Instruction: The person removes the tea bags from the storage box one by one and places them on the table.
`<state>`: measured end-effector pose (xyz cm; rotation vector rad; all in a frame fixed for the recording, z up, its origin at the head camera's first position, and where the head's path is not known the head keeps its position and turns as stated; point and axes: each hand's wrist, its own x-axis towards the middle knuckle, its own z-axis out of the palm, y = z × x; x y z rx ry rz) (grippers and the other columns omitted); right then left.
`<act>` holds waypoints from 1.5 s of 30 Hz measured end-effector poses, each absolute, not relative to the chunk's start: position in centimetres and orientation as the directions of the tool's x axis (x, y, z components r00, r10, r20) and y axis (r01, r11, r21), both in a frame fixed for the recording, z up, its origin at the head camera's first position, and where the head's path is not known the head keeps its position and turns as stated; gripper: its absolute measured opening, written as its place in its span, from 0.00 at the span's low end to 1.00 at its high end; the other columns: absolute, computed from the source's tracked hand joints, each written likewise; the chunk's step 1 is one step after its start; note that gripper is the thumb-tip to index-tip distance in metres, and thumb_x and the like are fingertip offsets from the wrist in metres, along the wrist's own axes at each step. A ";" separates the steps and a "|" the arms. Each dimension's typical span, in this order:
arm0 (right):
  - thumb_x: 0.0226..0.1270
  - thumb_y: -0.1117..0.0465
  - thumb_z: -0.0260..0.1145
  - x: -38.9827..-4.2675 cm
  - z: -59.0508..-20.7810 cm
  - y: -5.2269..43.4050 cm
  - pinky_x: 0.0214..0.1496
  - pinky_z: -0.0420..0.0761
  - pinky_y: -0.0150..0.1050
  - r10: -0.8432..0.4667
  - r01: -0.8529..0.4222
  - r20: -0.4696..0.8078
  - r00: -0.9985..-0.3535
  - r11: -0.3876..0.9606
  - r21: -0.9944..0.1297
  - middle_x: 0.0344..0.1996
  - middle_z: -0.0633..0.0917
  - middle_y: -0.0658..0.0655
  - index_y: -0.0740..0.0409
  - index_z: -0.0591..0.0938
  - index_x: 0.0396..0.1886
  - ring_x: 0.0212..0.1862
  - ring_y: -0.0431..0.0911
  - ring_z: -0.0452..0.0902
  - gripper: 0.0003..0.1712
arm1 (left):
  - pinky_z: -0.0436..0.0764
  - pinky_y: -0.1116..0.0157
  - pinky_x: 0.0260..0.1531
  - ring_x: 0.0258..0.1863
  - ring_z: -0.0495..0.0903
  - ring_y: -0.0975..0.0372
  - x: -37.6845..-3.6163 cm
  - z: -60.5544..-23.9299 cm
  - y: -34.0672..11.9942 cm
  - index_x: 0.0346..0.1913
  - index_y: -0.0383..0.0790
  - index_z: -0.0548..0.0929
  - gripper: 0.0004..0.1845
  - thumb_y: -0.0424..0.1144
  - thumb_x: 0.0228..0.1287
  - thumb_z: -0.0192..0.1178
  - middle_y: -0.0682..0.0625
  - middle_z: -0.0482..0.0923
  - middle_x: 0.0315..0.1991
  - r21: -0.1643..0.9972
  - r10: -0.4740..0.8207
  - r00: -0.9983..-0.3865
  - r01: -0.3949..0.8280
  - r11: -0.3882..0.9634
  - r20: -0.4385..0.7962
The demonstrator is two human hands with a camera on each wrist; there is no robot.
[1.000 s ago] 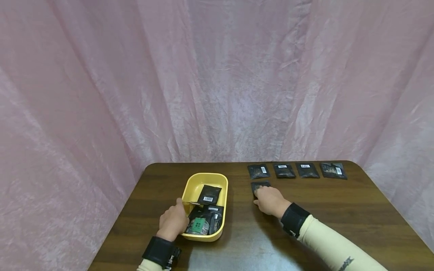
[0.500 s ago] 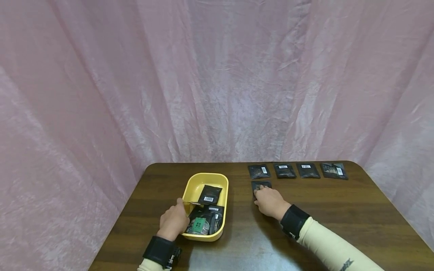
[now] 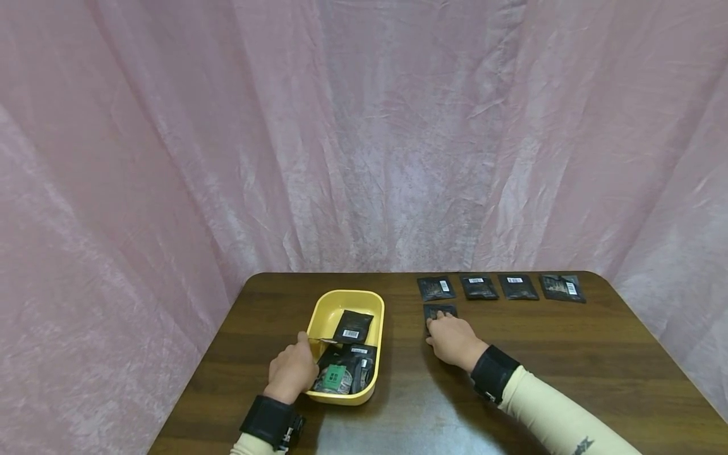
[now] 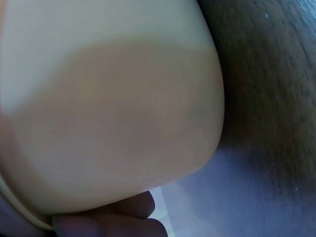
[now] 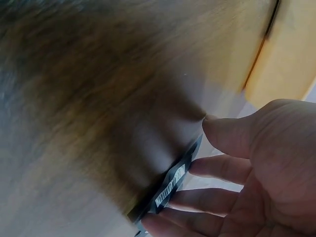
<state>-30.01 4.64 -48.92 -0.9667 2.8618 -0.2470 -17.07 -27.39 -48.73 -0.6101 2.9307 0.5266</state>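
A yellow tray (image 3: 321, 309) with several black packets and a green-labelled one (image 3: 334, 378) sits left of centre on the brown table (image 3: 398, 411). My left hand (image 3: 292, 371) grips the tray's left rim, thumb over the edge; the left wrist view shows the tray wall (image 4: 113, 123) filling the frame with fingers (image 4: 108, 222) beneath. My right hand (image 3: 449, 335) rests with straight fingers on a black packet (image 3: 439, 310) lying flat on the table right of the tray. In the right wrist view the fingers (image 5: 217, 165) lie on that packet (image 5: 170, 183).
A row of black packets runs along the table's far edge: (image 3: 435, 287), (image 3: 478, 287), (image 3: 517, 286) and the last (image 3: 562, 287). A pink curtain (image 3: 364, 126) closes in the table on three sides. Bare wood (image 3: 597, 354) lies right of my right arm.
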 end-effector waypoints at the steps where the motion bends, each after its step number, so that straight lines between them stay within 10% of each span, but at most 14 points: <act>1: 0.75 0.58 0.69 -30.0 -48.9 4.6 0.63 0.82 0.68 -0.610 -0.592 -0.051 -0.791 0.784 -0.187 0.66 0.79 0.81 0.71 0.83 0.65 0.66 0.76 0.79 0.25 | 0.79 0.49 0.35 0.33 0.80 0.50 -17.1 -48.7 -27.4 0.64 0.31 0.71 0.29 0.35 0.64 0.69 0.39 0.83 0.38 0.312 -0.368 -0.915 -0.402 0.861 -0.164; 28: 0.76 0.49 0.69 -27.2 -43.9 -0.8 0.46 0.88 0.55 -0.667 -0.697 0.221 -0.711 0.710 -0.097 0.51 0.92 0.64 0.62 0.85 0.63 0.51 0.59 0.91 0.26 | 0.80 0.48 0.35 0.33 0.81 0.49 -16.9 -48.4 -27.1 0.64 0.31 0.71 0.29 0.35 0.64 0.70 0.38 0.83 0.37 0.298 -0.373 -0.914 -0.405 0.864 -0.158; 45: 0.76 0.44 0.68 -24.3 -43.9 -8.4 0.38 0.87 0.43 -0.780 -0.805 0.215 -0.588 0.538 -0.250 0.46 0.94 0.53 0.55 0.88 0.61 0.46 0.46 0.91 0.25 | 0.81 0.45 0.35 0.35 0.85 0.46 -16.9 -48.9 -27.7 0.63 0.30 0.73 0.29 0.35 0.62 0.70 0.37 0.85 0.38 0.295 -0.363 -0.924 -0.382 0.876 -0.119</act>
